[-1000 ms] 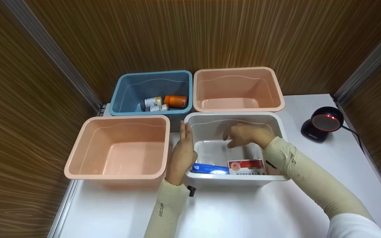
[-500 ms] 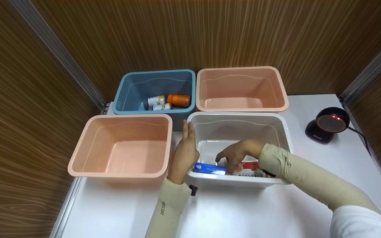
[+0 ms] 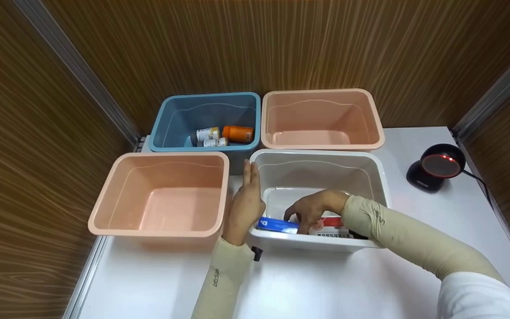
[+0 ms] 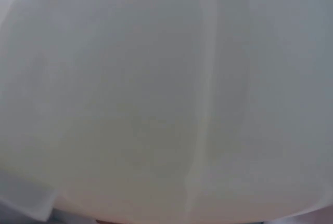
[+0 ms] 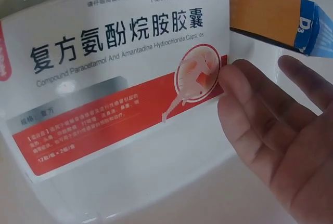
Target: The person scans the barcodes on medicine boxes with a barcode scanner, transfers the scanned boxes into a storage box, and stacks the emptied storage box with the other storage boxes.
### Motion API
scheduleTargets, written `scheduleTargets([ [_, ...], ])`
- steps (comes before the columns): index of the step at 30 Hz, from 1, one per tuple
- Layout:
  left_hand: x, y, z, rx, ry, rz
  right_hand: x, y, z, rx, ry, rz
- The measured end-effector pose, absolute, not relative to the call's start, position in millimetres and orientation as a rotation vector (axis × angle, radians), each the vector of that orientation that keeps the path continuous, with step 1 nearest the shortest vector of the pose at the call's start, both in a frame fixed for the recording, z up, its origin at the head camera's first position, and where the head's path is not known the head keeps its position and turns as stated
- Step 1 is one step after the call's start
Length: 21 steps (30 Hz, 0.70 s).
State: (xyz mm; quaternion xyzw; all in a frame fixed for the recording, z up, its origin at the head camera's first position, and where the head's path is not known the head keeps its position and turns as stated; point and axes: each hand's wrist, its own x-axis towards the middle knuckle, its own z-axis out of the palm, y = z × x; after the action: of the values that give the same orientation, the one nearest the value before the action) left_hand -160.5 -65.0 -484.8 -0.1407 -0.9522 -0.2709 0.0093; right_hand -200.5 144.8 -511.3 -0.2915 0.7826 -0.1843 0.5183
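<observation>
My right hand (image 3: 311, 210) reaches down into the white bin (image 3: 319, 153), near its front wall. In the right wrist view, the thumb lies at the right edge of a red-and-white capsule box (image 5: 119, 73). The other fingers (image 5: 307, 78) are spread apart, close to a blue-and-orange box (image 5: 270, 16) marked D3; I cannot tell whether they touch it. In the head view the blue box (image 3: 278, 225) sits left of that hand, which partly covers the capsule box (image 3: 332, 222). My left hand (image 3: 244, 208), fingers straight, lies along the white bin's left side.
A peach bin (image 3: 95, 212) stands left of the white one, another peach bin (image 3: 323, 145) behind it. The blue bin (image 3: 157, 119) at back left contains an orange bottle (image 3: 238, 134) and two white bottles. A black scanner (image 3: 441, 166) stands on the right.
My right hand has come down and forward to the front of the white bin, between the blue box and the capsule box. The left hand has stayed at the bin's side.
</observation>
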Motion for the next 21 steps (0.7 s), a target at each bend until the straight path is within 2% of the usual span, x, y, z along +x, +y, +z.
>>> scheduleTargets([
  [4, -160.7, -64.6, -484.2, -0.43, -2.974, -0.84, -199.9, 143.6, -514.2, -0.711, 1.942, -0.396],
  [13, -160.9, -63.2, -483.8, -0.429, -2.995, -0.873, -204.2, 144.8, -510.5, -0.915, 2.143, -0.337],
  [21, -161.3, -64.6, -484.9, -0.442, -2.962, -0.87, -214.9, 155.2, -487.5, -0.929, 2.247, -0.584],
])
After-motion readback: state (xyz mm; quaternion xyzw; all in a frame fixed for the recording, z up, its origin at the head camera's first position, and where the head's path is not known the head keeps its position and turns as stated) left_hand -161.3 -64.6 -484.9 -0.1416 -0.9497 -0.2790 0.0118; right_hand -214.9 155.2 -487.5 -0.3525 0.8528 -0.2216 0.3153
